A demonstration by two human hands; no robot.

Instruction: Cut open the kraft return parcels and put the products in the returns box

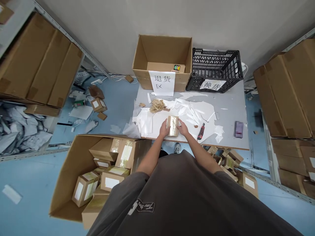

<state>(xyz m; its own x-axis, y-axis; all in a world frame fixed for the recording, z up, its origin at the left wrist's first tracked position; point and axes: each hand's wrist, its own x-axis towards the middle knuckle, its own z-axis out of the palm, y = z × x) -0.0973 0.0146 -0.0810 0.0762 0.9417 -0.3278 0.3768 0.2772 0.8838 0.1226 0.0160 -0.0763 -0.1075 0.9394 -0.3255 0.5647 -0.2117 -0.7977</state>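
A small brown cardboard box [173, 126] with shiny clear tape along its top is held at the front edge of the table, between my two hands. My left hand [164, 128] grips its left side and my right hand [182, 127] its right side. White paper scraps [192, 109] lie around and behind the box. A red and black utility knife [201, 131] rests to the right of my right hand. Crumpled brown tape and paper [157, 105] sits just beyond my left hand.
At the table's back stand an open cardboard box [140, 78] with a paper sign and a black plastic crate [216, 70]. A large carton [65, 173] of taped boxes is at my left. More boxes [232, 164] lie under the table's right side. Shelves flank both sides.
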